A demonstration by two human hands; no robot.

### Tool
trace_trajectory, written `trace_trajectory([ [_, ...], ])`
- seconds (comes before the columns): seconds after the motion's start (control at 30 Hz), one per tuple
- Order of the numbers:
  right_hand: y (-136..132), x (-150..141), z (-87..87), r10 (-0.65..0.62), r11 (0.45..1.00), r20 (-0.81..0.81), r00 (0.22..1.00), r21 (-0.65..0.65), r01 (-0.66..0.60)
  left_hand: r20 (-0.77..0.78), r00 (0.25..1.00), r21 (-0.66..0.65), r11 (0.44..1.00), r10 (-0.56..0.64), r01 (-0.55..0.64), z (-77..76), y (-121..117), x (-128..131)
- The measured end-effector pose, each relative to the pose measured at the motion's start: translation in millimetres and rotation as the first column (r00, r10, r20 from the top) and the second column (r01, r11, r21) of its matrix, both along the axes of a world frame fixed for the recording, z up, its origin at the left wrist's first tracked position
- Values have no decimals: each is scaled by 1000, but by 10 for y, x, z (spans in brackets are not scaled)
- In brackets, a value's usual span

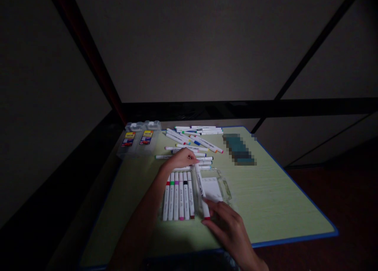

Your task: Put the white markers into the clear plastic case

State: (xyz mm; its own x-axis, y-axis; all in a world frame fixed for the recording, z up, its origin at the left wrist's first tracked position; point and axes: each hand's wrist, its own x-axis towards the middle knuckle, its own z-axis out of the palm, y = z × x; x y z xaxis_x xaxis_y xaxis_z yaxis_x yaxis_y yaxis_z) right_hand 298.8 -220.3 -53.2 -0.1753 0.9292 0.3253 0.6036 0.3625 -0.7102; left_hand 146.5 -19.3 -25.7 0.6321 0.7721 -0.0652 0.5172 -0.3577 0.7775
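Note:
A white marker with a red end (201, 190) stretches between my two hands, over the hinge side of an open clear plastic case (226, 186). My left hand (184, 158) pinches its far end, fingers curled. Thumb and fingers of my right hand (228, 222) grip it near the red end. Left of it, a row of white markers (178, 200) with coloured bands lies side by side in the case. A white paper insert (212, 188) shows in the other half. My left forearm partly covers the case's left edge.
Several loose markers (203, 143) lie in a scattered pile beyond my hands. Clear plastic boxes with labels (137, 141) stand at the back left. A blurred teal object (238, 149) is at the right. The light green table (274, 208) has a blue edge; a wall panel rises behind.

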Motion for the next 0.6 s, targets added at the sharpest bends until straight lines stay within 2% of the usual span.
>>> trace_trajectory([
  [0.13,9,49,32,-73,995,-61,995,62,77,10,999,40,999,34,-34,169,-13,-96],
  [0.27,31,62,83,-92,985,-108,990,139,107,31,998,92,994,51,-54,286,-42,-154],
  [0.4,80,85,125,-118,966,-108,987,218,139,42,995,164,982,92,-98,370,-68,-176],
  [0.6,166,167,145,-172,950,-86,981,247,188,9,989,266,953,149,-146,518,-129,-210],
])
